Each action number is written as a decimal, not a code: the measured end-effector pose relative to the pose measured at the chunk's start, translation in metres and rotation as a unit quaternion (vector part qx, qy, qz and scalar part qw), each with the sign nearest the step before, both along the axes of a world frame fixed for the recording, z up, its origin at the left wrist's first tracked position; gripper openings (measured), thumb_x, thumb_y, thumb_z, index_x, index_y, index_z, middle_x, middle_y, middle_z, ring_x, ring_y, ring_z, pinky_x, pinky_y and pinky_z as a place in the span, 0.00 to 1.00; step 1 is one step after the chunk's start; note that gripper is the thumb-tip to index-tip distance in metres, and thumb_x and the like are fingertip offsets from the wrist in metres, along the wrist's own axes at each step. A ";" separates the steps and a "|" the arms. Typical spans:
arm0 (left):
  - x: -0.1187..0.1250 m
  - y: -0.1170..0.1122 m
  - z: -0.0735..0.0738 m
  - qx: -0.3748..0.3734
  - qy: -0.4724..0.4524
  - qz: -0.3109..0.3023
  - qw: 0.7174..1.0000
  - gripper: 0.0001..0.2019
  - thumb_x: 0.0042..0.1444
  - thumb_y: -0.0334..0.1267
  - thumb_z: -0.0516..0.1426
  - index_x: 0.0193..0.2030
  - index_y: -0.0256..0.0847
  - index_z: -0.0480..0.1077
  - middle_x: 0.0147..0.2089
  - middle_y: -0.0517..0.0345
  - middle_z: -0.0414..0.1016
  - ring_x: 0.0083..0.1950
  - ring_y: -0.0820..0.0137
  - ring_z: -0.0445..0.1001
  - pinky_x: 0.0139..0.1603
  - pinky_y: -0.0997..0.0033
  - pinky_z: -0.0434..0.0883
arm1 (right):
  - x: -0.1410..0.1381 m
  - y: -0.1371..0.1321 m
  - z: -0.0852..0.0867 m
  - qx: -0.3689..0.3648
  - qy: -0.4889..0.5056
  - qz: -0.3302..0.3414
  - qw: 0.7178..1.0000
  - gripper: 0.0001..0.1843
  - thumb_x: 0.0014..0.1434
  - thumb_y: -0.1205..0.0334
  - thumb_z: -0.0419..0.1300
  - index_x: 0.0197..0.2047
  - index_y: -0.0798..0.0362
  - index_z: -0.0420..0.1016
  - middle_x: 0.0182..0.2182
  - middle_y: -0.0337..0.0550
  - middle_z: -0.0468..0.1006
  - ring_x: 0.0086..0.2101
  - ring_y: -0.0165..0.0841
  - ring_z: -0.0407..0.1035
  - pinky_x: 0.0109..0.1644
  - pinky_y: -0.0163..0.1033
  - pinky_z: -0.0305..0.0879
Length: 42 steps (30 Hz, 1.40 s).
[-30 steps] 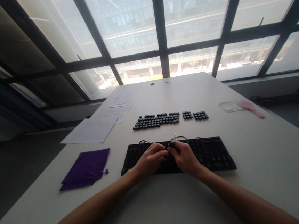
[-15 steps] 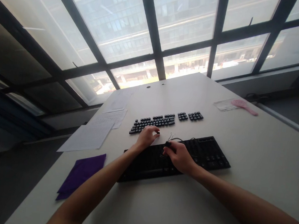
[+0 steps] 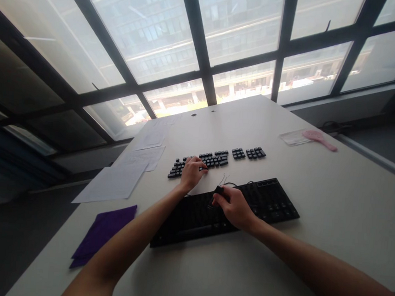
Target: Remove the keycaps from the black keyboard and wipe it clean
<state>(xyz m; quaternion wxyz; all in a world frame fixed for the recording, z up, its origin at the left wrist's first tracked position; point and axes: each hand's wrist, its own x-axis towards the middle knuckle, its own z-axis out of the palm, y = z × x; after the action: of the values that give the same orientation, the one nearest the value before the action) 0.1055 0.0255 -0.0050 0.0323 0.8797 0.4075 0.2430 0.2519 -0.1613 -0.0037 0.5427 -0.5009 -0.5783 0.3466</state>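
Observation:
A black keyboard with most keycaps off lies on the white table. Beyond it, rows of loose black keycaps are laid out. My left hand reaches over the keyboard and rests on the left part of those keycap rows, fingers curled down on them. My right hand sits on the keyboard's middle, closed on a small black wire keycap puller whose thin wire loops stick out toward the keycaps.
A folded purple cloth lies at the table's left front. White paper sheets lie left of the keycaps. A pink brush and a clear bag rest far right. Large windows stand behind the table.
My left hand left the keyboard and moved forward onto the laid-out keycaps, carrying a small keycap at the half-second mark. My right hand stayed on the keyboard with the puller.

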 end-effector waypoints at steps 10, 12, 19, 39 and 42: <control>-0.005 -0.021 0.020 0.005 -0.036 0.009 0.999 0.05 0.54 0.33 0.65 0.39 0.42 0.78 0.44 0.53 0.73 0.51 0.60 0.68 0.57 0.57 0.66 | 0.004 -0.003 0.006 0.020 -0.009 -0.003 1.000 0.11 0.64 0.63 0.57 0.30 0.54 0.74 0.27 0.42 0.78 0.30 0.33 0.71 0.36 0.36 0.64; -0.009 -0.047 0.026 0.003 -0.042 -0.025 0.999 0.04 0.58 0.32 0.62 0.39 0.42 0.78 0.43 0.54 0.73 0.49 0.61 0.69 0.57 0.58 0.66 | 0.007 -0.005 0.010 0.026 -0.031 0.010 0.999 0.10 0.63 0.64 0.57 0.30 0.54 0.73 0.27 0.41 0.77 0.29 0.33 0.70 0.35 0.36 0.63; -0.027 -0.141 0.013 -0.094 -0.031 -0.111 0.989 0.07 0.61 0.30 0.56 0.40 0.43 0.75 0.42 0.54 0.74 0.46 0.63 0.70 0.50 0.61 0.70 | 0.012 -0.008 0.009 0.032 -0.116 0.083 0.989 0.10 0.62 0.66 0.58 0.28 0.53 0.70 0.25 0.38 0.74 0.27 0.32 0.66 0.31 0.36 0.58; -0.038 -0.142 0.005 -0.090 -0.096 -0.119 0.984 0.09 0.61 0.29 0.56 0.41 0.42 0.77 0.42 0.54 0.76 0.47 0.63 0.70 0.52 0.62 0.69 | 0.001 -0.023 0.005 0.161 -0.355 0.144 0.909 0.08 0.65 0.68 0.54 0.35 0.53 0.72 0.31 0.46 0.76 0.34 0.37 0.67 0.40 0.42 0.61; -0.040 -0.146 0.010 -0.116 -0.126 -0.160 0.972 0.09 0.60 0.28 0.55 0.44 0.40 0.75 0.42 0.53 0.75 0.46 0.65 0.71 0.51 0.64 0.70 | -0.001 -0.020 -0.002 0.104 -0.248 0.099 0.958 0.08 0.65 0.69 0.53 0.34 0.53 0.71 0.31 0.44 0.76 0.32 0.35 0.68 0.37 0.39 0.62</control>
<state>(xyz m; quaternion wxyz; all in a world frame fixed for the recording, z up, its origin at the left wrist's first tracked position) 0.0651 -0.1209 0.0050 0.2235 0.8861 0.2793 0.2947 0.2511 -0.1812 -0.0060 0.3946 -0.4524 -0.7739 0.2017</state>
